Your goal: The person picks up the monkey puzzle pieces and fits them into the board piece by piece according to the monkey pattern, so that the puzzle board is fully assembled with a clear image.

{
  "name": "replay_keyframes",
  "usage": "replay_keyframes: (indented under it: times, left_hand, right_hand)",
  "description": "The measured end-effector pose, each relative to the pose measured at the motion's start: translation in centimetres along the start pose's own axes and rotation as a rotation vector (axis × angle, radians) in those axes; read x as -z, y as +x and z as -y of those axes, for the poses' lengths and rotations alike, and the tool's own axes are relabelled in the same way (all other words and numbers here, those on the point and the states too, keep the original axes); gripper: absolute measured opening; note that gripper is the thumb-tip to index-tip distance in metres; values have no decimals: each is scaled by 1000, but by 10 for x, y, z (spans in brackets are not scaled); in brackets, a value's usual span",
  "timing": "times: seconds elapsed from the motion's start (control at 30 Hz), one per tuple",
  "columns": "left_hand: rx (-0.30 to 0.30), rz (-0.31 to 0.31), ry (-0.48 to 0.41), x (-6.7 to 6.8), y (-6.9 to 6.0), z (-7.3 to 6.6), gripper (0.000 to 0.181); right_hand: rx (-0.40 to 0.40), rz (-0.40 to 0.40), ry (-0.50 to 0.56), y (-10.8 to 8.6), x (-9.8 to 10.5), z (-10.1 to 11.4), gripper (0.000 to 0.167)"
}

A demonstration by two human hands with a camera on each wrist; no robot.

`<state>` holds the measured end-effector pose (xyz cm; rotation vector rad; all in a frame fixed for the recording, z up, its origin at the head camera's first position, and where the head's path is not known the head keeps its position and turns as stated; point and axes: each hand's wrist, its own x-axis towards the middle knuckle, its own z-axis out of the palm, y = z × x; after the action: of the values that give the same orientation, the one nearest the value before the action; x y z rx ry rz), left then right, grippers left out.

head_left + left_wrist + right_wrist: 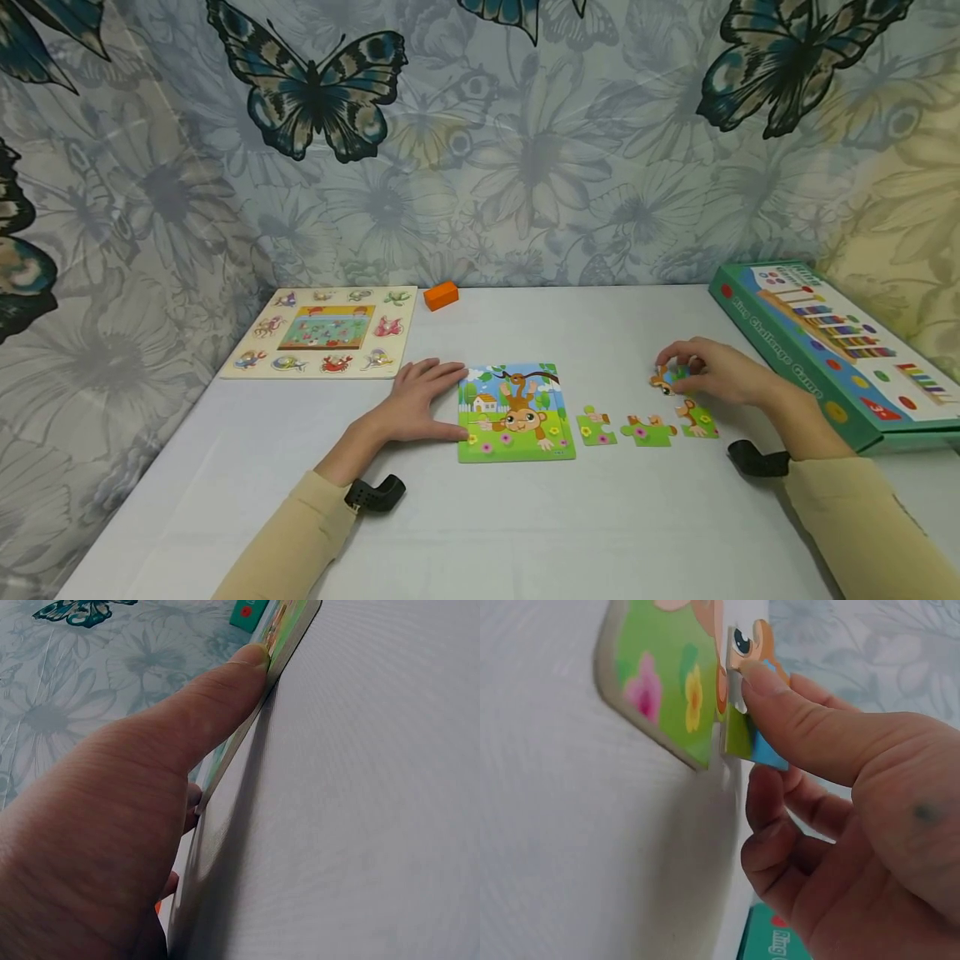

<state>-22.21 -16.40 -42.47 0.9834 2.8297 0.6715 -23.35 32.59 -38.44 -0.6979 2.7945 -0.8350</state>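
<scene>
My left hand [420, 404] lies at the left side of a square monkey picture board [517, 442], its thumb and spread fingers touching that edge. In the left wrist view the thumb [217, 694] rests straight against the board's rim. To the right, my right hand [720, 372] pinches a jigsaw piece [741, 733] that shows part of a monkey's face with an eye. Right beside it lies a jigsaw piece [702, 423] with green ground and flowers. Two more jigsaw pieces, one notched [597, 431] and one wider [648, 434], lie between the board and that piece.
A cream board [258, 354] with small animal pictures lies at the back left. An orange block [441, 296] sits close to it by the wall cloth. At the right stands a large green game box [795, 358], just beyond my right forearm.
</scene>
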Motion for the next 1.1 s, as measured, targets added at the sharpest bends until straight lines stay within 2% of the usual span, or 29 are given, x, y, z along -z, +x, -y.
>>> replay_keyframes:
  times: [0.4, 0.63, 0.8, 1.1]
  left_hand:
    - [-2, 0, -3, 0, -1, -1, 93]
    - [-2, -1, -5, 1, 0, -1, 93]
    - [2, 2, -4, 0, 0, -1, 93]
    - [7, 11, -1, 1, 0, -1, 93]
  right_hand:
    - [5, -15, 3, -3, 6, 1, 21]
    - [61, -28, 24, 0, 9, 5, 23]
    - [82, 11, 58, 8, 5, 18, 20]
    - [73, 86, 85, 30, -7, 48, 24]
